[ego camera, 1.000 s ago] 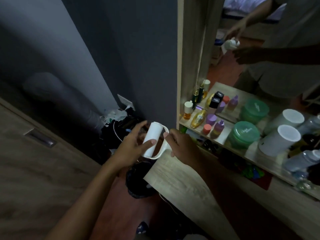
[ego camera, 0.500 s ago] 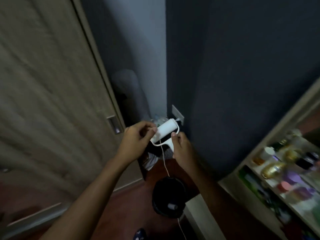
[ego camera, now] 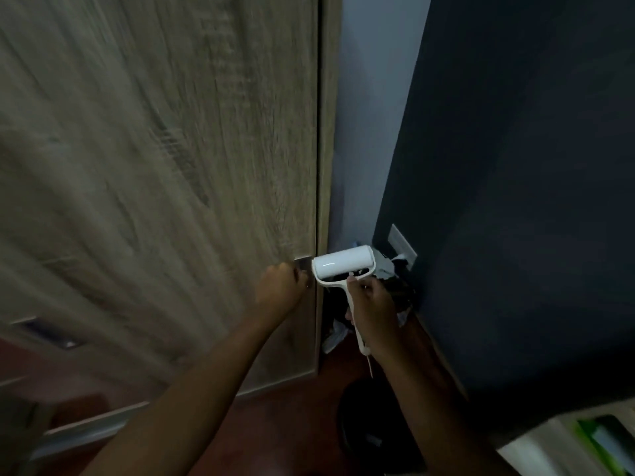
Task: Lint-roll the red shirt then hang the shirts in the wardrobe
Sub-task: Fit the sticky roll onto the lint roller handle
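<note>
Head view: left hand is reaching to the recessed metal pull handle at the right edge of the wood-grain wardrobe door. Fingers are curling into or onto the handle; the fingertips are hidden, so the exact grip is hard to tell. The door is showing heavy motion blur.

Right hand is gripping the white plastic lint roller by its thin handle, fingers wrapping tight around it. The roller head is sitting above the hand, lying roughly horizontal and tilted up to the right, just beside the door edge and the left hand. The handle end is sticking out below the palm, with a thin cord hanging from it.

Behind the roller, a narrow strip of pale wall is meeting a dark blue-grey wall. A white wall socket plate is sitting on the dark wall, with a blurred clutter of plugs and cables next to it. A round black bin is standing on the reddish-brown floor below the right forearm. Lower right corner: the edge of a light wooden shelf, contents too blurred to identify.

Red shirt isn't visible in this view.
</note>
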Action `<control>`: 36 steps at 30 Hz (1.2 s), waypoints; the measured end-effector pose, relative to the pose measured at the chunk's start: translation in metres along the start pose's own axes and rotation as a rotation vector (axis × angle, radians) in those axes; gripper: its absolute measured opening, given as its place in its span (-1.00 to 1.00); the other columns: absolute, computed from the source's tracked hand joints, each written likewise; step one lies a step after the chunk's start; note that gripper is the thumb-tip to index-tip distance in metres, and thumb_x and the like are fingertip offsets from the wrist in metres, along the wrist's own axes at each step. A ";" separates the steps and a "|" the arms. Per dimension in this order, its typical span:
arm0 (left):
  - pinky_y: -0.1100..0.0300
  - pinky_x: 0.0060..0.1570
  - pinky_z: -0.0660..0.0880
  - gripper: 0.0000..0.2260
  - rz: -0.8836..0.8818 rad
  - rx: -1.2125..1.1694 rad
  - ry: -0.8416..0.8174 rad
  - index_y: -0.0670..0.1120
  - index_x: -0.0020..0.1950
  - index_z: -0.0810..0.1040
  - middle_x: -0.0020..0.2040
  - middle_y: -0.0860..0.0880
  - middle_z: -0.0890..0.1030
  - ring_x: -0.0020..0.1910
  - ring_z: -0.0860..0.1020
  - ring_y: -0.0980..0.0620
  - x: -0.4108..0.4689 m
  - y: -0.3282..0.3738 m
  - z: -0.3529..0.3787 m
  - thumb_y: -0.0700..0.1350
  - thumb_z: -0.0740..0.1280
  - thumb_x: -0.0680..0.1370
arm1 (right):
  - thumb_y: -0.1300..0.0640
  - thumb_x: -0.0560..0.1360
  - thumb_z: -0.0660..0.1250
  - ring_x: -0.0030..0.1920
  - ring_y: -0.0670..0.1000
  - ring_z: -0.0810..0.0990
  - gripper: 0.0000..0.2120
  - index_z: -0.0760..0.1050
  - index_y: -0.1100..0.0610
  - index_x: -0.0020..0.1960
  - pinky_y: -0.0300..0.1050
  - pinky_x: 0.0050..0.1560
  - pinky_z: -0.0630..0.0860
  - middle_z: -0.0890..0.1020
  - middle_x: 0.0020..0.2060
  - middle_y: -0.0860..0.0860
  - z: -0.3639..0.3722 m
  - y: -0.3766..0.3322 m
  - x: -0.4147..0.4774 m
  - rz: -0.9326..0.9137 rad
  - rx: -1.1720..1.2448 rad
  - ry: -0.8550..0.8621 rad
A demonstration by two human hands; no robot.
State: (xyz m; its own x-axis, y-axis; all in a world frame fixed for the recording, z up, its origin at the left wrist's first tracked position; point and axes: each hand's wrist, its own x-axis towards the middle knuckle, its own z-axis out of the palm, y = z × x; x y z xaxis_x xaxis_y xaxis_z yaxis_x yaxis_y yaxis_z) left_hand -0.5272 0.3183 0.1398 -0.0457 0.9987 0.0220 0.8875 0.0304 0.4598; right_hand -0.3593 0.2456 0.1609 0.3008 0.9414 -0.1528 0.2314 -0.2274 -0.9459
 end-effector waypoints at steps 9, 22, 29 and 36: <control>0.09 -0.22 0.49 -0.67 -0.097 0.126 -0.040 -0.16 -0.02 0.64 -0.09 -0.17 0.68 -0.11 0.66 -0.20 0.046 -0.007 0.028 0.09 0.28 0.56 | -0.02 0.61 0.27 -0.47 -0.11 0.55 -0.75 0.54 0.16 -0.03 -0.16 -0.39 0.44 0.58 -0.39 0.07 0.004 -0.006 0.011 0.032 0.090 -0.019; 0.08 -0.24 0.45 -0.62 -0.167 0.323 0.089 -0.12 -0.03 0.63 -0.08 -0.17 0.67 -0.09 0.65 -0.22 0.033 -0.043 0.020 0.18 0.26 0.57 | 0.00 0.62 0.26 -0.44 0.06 0.54 -0.66 0.50 0.27 -0.12 -0.05 -0.31 0.47 0.53 -0.46 0.09 0.017 -0.024 0.027 -0.086 0.158 -0.183; 0.05 -0.09 0.52 -0.62 -0.392 0.380 0.130 -0.14 0.08 0.61 0.05 -0.18 0.65 0.02 0.63 -0.21 0.011 -0.094 -0.007 0.15 0.24 0.59 | 0.03 0.63 0.24 -0.44 0.06 0.51 -0.68 0.49 0.29 -0.12 -0.12 -0.35 0.44 0.51 -0.44 0.12 0.045 -0.033 0.024 -0.143 0.184 -0.349; 0.01 -0.05 0.55 -0.71 -0.642 0.291 0.193 -0.18 0.08 0.59 0.07 -0.19 0.64 0.04 0.63 -0.24 -0.006 -0.168 -0.046 0.02 0.25 0.59 | 0.03 0.63 0.25 -0.44 0.06 0.50 -0.73 0.49 0.10 -0.21 -0.14 -0.37 0.42 0.50 -0.48 0.02 0.102 -0.053 0.015 -0.179 0.143 -0.494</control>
State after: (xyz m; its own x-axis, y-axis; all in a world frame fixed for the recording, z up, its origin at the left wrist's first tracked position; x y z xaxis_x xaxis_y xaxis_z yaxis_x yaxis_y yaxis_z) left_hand -0.6971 0.3058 0.1032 -0.6541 0.7564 -0.0038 0.7434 0.6438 0.1811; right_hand -0.4610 0.2971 0.1791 -0.2106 0.9751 -0.0695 0.1002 -0.0492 -0.9937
